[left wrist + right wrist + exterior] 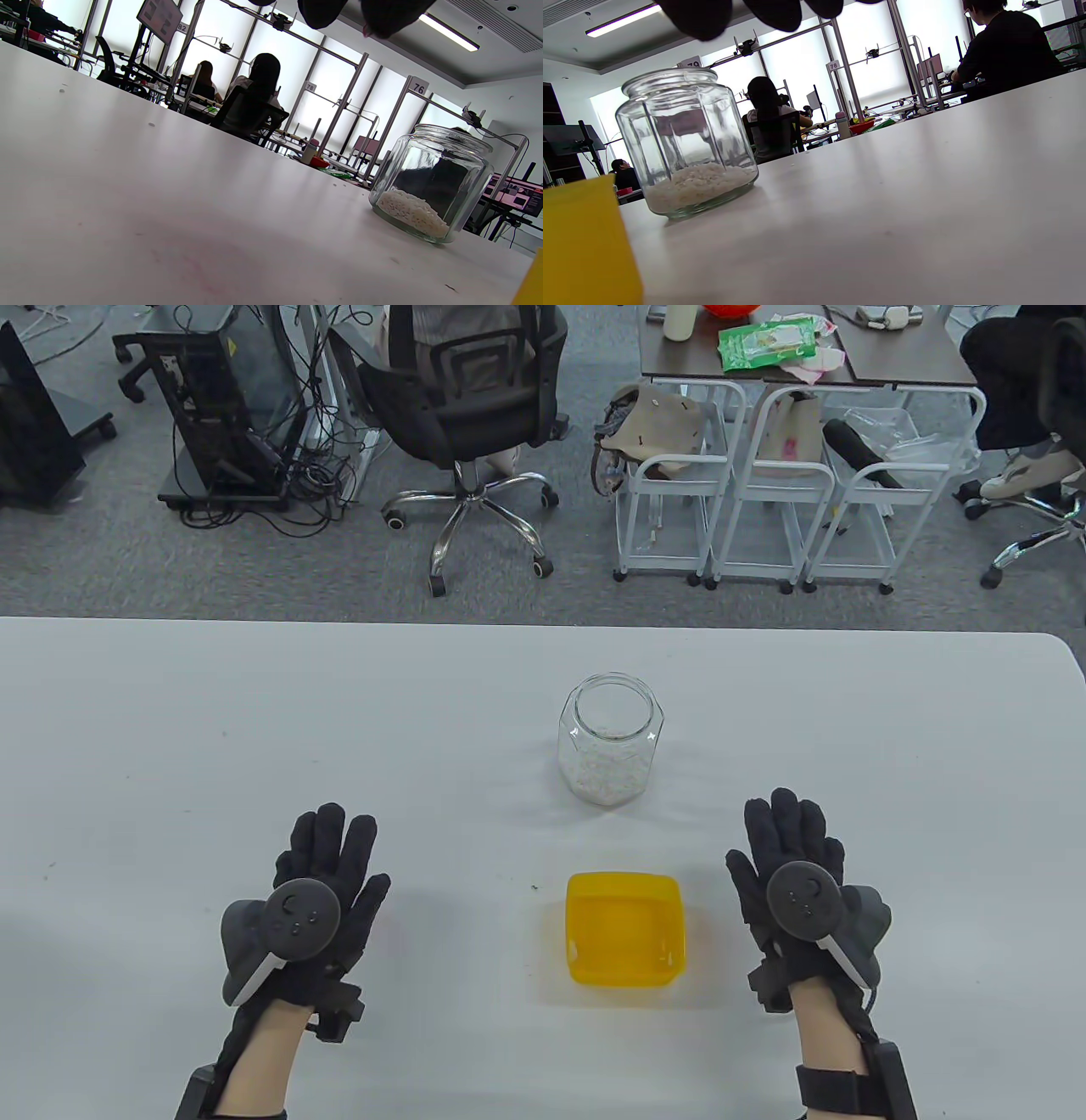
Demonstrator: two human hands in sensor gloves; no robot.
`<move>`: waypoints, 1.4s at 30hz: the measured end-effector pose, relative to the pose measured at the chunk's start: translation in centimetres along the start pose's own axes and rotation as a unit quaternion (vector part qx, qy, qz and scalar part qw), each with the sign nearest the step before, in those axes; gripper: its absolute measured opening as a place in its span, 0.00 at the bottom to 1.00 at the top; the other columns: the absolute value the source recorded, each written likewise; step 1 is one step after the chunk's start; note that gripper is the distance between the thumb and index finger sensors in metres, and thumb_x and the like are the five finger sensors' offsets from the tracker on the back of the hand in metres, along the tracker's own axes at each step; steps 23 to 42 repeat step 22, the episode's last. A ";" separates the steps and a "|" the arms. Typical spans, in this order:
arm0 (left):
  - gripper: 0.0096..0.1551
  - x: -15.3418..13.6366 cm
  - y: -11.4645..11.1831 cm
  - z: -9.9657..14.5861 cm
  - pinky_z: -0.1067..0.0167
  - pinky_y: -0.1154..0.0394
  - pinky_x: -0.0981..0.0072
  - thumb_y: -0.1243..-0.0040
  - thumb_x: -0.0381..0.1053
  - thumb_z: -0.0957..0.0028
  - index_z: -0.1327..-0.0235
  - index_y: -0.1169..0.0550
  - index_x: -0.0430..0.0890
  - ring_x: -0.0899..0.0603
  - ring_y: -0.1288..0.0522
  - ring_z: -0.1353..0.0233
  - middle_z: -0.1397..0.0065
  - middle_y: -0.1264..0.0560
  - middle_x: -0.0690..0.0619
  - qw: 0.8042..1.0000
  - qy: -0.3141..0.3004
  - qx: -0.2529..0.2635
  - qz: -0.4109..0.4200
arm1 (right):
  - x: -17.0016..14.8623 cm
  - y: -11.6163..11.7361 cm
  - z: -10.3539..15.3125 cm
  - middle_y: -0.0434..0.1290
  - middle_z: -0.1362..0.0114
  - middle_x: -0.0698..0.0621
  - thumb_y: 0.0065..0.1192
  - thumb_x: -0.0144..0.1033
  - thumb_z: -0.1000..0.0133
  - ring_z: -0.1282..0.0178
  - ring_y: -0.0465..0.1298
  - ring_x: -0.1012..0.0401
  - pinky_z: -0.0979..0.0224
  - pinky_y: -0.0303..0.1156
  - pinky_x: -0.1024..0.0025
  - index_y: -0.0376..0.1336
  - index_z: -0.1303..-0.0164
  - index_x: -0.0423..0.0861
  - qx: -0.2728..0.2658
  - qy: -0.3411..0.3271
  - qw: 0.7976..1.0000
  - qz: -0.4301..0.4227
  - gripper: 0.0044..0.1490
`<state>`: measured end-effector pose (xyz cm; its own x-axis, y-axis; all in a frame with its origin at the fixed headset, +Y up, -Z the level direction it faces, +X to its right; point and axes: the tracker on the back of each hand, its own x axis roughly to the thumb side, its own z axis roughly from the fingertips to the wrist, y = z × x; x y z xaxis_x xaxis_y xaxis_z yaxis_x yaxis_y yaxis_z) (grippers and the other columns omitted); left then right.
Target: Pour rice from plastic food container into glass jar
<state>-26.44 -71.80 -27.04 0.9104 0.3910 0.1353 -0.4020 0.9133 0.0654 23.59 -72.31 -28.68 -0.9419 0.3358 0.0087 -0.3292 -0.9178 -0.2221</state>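
Observation:
A clear glass jar (610,740) stands upright and open in the middle of the white table, with a layer of white rice at its bottom. It also shows in the left wrist view (428,182) and the right wrist view (687,144). A yellow plastic food container (625,928) stands in front of the jar, upright, and looks empty. It shows at the edge of the right wrist view (583,245). My left hand (327,857) lies flat on the table, left of the container, fingers spread, holding nothing. My right hand (789,840) lies flat to the right of the container, holding nothing.
The white table (212,746) reaches to a far edge, beyond which stand an office chair (462,415), a computer stand (225,407) and white wire carts (764,500). The table's right corner is rounded (1065,653).

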 end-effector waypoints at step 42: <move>0.39 -0.1 0.0 0.0 0.23 0.50 0.31 0.58 0.63 0.41 0.15 0.44 0.56 0.33 0.57 0.13 0.09 0.55 0.44 1.000 0.002 0.002 0.000 | 0.3 0.5 0.1 0.47 0.10 0.42 0.53 0.51 0.38 0.11 0.44 0.39 0.22 0.47 0.35 0.52 0.14 0.48 0.021 -0.004 1.000 -0.009 0.42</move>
